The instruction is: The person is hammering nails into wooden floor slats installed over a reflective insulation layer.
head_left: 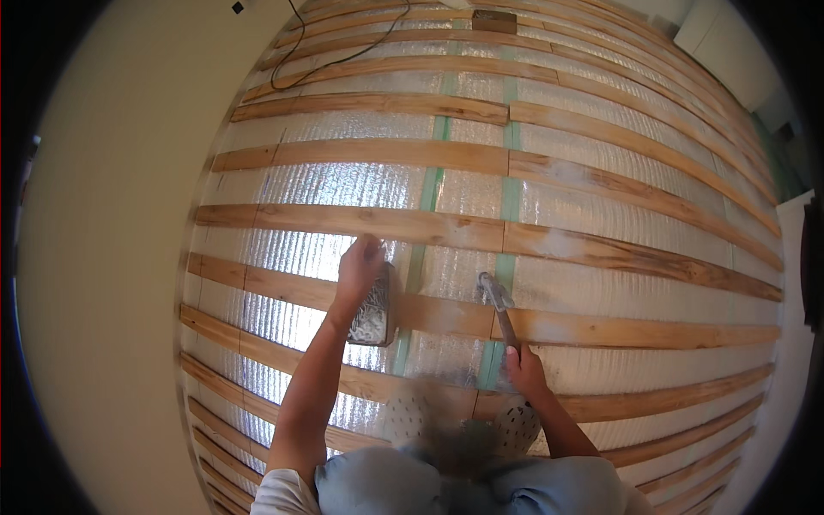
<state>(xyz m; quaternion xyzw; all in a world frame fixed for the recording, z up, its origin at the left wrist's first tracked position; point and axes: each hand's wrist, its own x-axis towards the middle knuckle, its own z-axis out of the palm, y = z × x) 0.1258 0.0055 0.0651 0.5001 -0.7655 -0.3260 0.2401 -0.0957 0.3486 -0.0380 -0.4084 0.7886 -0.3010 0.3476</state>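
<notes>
My right hand (525, 374) grips the wooden handle of a hammer (505, 324), whose metal head points away from me over the silver sheeting. Just beyond an open box (391, 316), my left hand (360, 264) is closed, fingertips drawn together; anything pinched in them is too small to make out. Loose metal nails (371, 324) fill the box, which sits by a wooden batten (438, 314). My knees and perforated shoes show at the bottom.
Parallel wooden battens (360, 156) run across silver foil sheeting (343, 184) with green tape strips (510, 199). A dark cable (343, 60) loops at the far left. A small brown box (494, 22) stands at the back. A pale wall (129, 257) rises at left.
</notes>
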